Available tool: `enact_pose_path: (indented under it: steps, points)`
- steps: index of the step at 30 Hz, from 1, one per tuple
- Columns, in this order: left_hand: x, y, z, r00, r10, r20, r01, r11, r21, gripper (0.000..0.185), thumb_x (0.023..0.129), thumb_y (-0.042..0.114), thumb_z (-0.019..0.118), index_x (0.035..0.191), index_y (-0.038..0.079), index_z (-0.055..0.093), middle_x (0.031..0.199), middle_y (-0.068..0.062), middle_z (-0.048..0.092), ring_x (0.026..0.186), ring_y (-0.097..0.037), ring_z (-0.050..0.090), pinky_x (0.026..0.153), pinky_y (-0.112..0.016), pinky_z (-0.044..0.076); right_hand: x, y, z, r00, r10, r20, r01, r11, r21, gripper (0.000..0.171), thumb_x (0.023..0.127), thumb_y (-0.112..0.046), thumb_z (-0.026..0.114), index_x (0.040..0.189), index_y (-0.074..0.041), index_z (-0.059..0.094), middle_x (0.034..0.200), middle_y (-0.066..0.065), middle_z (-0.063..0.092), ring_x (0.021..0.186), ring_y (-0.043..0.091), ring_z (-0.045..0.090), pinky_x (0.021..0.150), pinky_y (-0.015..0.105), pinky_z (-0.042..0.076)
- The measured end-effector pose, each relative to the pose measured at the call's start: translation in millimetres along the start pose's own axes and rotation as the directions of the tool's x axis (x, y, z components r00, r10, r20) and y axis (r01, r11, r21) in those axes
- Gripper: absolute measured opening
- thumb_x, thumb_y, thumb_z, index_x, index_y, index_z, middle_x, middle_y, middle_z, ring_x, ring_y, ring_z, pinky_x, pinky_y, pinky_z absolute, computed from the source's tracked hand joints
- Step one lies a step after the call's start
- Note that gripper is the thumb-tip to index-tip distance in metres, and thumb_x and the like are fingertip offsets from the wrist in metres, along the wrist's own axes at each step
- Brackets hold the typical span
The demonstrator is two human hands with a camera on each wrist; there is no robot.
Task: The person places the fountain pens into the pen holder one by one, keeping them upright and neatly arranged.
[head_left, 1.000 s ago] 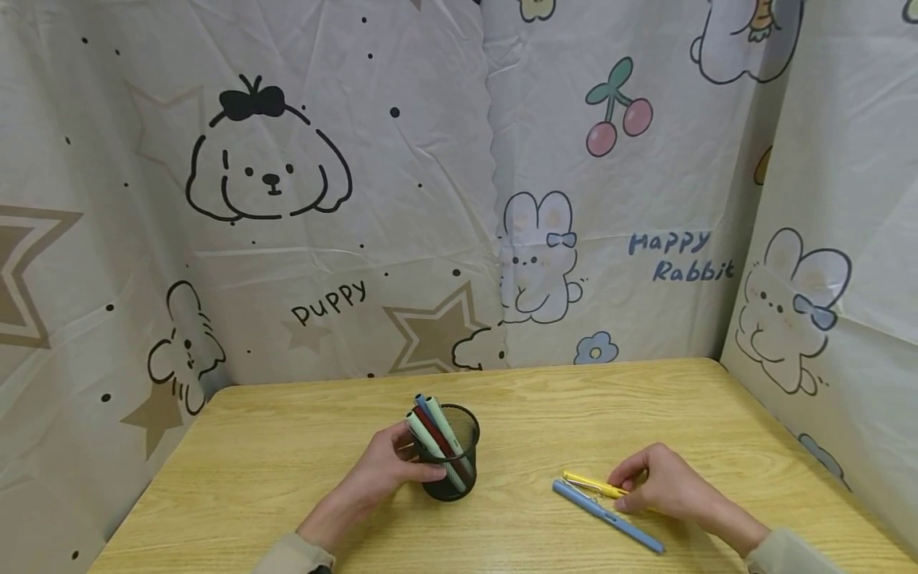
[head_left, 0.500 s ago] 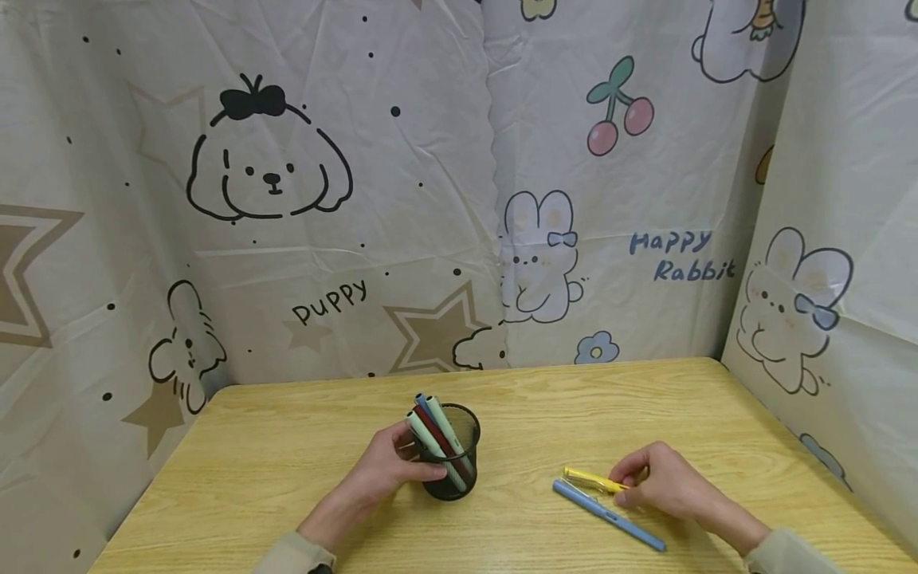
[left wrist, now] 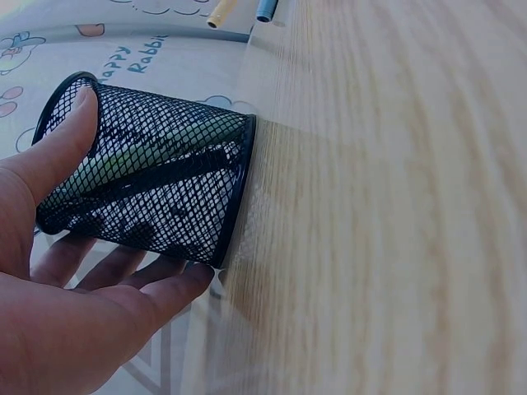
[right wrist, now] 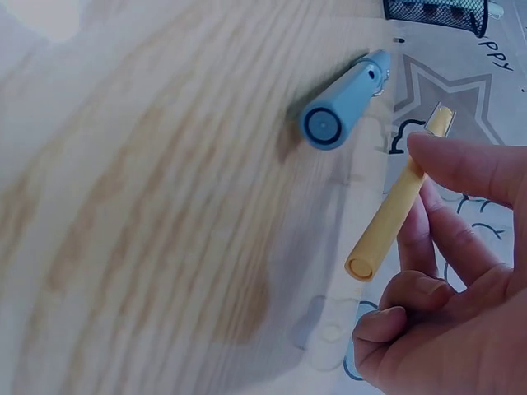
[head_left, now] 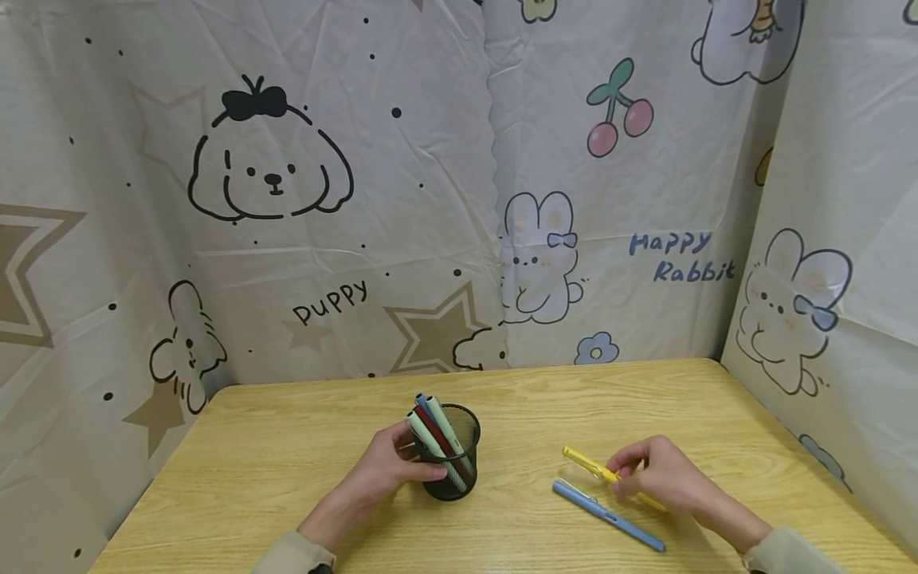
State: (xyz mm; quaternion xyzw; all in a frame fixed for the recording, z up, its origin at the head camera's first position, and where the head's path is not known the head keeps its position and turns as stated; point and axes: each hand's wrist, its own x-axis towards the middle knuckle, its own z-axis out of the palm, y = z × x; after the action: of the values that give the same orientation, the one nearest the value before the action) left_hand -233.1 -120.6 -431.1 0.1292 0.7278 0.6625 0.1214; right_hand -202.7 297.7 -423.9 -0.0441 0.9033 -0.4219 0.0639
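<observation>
Your left hand (head_left: 390, 470) curls in a cupped grip. Your right hand (head_left: 656, 482) pinches with thumb and fingers, raised slightly.

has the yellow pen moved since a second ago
Yes. The right hand has lifted the yellow pen up and away from the blue pen, which lies where it was on the table.
</observation>
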Motion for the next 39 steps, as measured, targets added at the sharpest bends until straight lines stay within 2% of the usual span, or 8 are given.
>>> enact_pose_path:
  steps: [7, 19, 26, 32, 39]
  points:
    - [-0.2, 0.4, 0.2, 1.000, -0.001, 0.003, 0.001, 1.000, -0.006, 0.067, 0.082, 0.005, 0.091, 0.142, 0.001, 0.060, 0.133, -0.014, 0.064, 0.134, -0.044, 0.054, 0.112, -0.055, 0.045, 0, -3, 0, 1.000, 0.000, -0.017, 0.001, 1.000, 0.025, 0.021, 0.076, -0.007, 0.086, 0.097, -0.005, 0.081, 0.081, 0.001, 0.066, 0.071, 0.019, 0.047, 0.060, 0.027, 0.035]
    - [-0.9, 1.4, -0.2, 1.000, 0.001, 0.004, -0.001, 1.000, 0.000, 0.066, 0.083, 0.005, 0.090, 0.142, 0.002, 0.061, 0.134, -0.014, 0.064, 0.136, -0.046, 0.052, 0.117, -0.062, 0.036, -1, -18, 4, 0.999, 0.013, -0.053, -0.009, 0.997, 0.082, 0.024, 0.077, -0.010, 0.086, 0.101, -0.006, 0.080, 0.084, 0.003, 0.068, 0.072, 0.017, 0.048, 0.062, 0.027, 0.037]
    - [-1.0, 1.7, -0.4, 1.000, -0.002, 0.005, 0.002, 1.000, -0.005, 0.067, 0.083, 0.005, 0.090, 0.142, 0.002, 0.061, 0.134, -0.013, 0.064, 0.135, -0.044, 0.054, 0.114, -0.058, 0.041, 0, -20, 5, 0.997, -0.004, -0.073, 0.011, 0.994, 0.105, 0.024, 0.081, -0.009, 0.084, 0.104, -0.003, 0.079, 0.086, 0.002, 0.068, 0.070, 0.017, 0.045, 0.060, 0.027, 0.036]
    - [-0.7, 0.6, -1.2, 1.000, 0.001, 0.005, -0.001, 1.000, -0.003, 0.066, 0.083, 0.006, 0.090, 0.142, 0.003, 0.061, 0.134, -0.013, 0.064, 0.136, -0.045, 0.053, 0.115, -0.059, 0.040, 1, -24, 6, 0.996, 0.016, -0.083, -0.006, 0.993, 0.115, 0.025, 0.082, -0.011, 0.085, 0.106, -0.004, 0.079, 0.087, 0.002, 0.069, 0.070, 0.016, 0.044, 0.061, 0.028, 0.037]
    - [-0.6, -0.4, -1.9, 1.000, -0.003, 0.014, 0.003, 1.000, 0.002, 0.067, 0.084, 0.007, 0.090, 0.143, 0.003, 0.060, 0.134, -0.014, 0.063, 0.135, -0.045, 0.054, 0.113, -0.057, 0.044, -1, -33, 6, 0.995, -0.004, -0.098, 0.018, 0.991, 0.136, 0.025, 0.083, -0.014, 0.087, 0.106, -0.005, 0.080, 0.088, 0.003, 0.070, 0.068, 0.016, 0.043, 0.061, 0.029, 0.037]
